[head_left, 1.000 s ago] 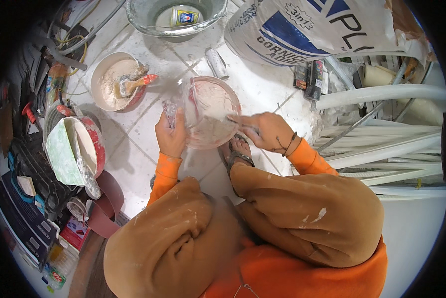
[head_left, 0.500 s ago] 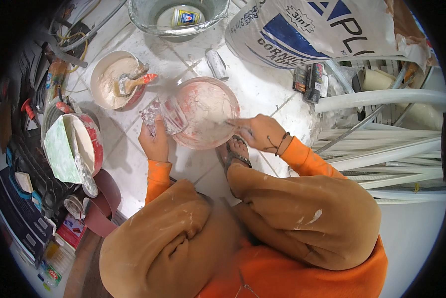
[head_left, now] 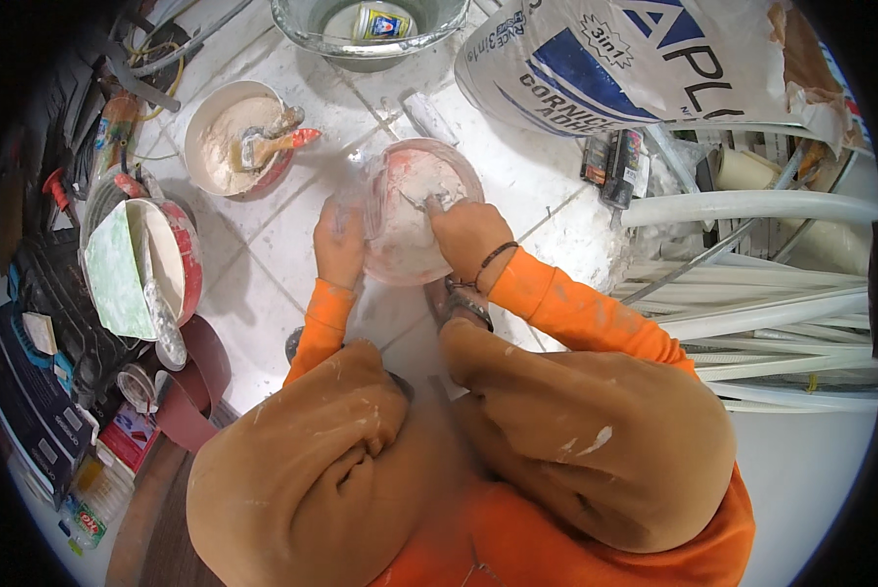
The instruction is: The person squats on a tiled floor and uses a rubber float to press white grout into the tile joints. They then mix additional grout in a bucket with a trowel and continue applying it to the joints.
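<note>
A pinkish bowl (head_left: 397, 271) stands on the tiles just beyond my right foot, with pale, wet-looking paste (head_left: 437, 176) in it. At its left rim, my left hand (head_left: 339, 245) is closed round a clear plastic cup (head_left: 371, 207), blurred by motion. My right hand (head_left: 465, 237) reaches over the bowl's right side. Its fingers grip a small mixing tool (head_left: 415, 203) dipped in the paste; the exact kind is hard to make out. A second bowl (head_left: 201, 115) to the far left holds powdery paste and a putty knife with an orange-red handle (head_left: 297, 139).
A red bucket (head_left: 186, 256) with a pale green board (head_left: 118, 269) across it is at the left. A grey basin (head_left: 336, 46) and a large white sack (head_left: 556, 73) stand at the back. White trim strips (head_left: 782, 318) are piled on the right, tools at the left.
My left hand has moved right with the clear cup, up to the bowl's rim. My right hand has shifted left and up, further over the bowl, with the tool in the paste.
</note>
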`<state>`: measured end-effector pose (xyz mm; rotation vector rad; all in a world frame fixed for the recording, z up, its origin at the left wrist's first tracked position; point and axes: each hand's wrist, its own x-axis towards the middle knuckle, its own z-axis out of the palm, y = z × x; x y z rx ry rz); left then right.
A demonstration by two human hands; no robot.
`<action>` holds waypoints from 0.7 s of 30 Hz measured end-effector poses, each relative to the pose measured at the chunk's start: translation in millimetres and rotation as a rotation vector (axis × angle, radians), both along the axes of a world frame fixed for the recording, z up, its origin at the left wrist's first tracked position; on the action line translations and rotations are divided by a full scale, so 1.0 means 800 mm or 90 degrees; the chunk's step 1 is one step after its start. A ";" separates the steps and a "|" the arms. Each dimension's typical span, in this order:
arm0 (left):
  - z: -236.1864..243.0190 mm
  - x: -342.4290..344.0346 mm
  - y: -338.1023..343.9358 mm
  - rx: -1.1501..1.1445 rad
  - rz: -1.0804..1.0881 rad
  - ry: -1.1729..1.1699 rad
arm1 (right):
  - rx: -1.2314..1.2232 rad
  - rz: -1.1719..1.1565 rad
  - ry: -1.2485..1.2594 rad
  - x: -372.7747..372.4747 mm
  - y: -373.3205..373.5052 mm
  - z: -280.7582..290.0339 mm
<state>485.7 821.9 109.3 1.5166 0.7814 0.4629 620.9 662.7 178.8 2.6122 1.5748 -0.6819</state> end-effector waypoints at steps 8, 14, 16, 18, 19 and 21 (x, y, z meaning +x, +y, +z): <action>0.020 0.023 0.006 0.155 -0.120 0.016 | -0.112 0.047 0.033 -0.015 -0.060 0.031; 0.003 0.035 0.033 -0.169 -0.220 0.008 | -0.050 0.009 -0.047 0.049 -0.017 0.048; 0.004 0.037 0.033 -0.155 -0.232 -0.022 | -0.092 0.002 -0.064 0.061 -0.010 0.032; 0.007 0.039 0.025 -0.030 -0.203 -0.027 | -0.091 -0.029 -0.030 0.058 -0.024 0.023; 0.008 0.037 0.019 0.030 -0.190 -0.026 | -0.106 -0.042 -0.011 0.053 -0.035 0.020; 0.027 0.032 0.013 0.043 -0.190 -0.006 | -0.116 -0.061 0.011 0.033 -0.070 0.004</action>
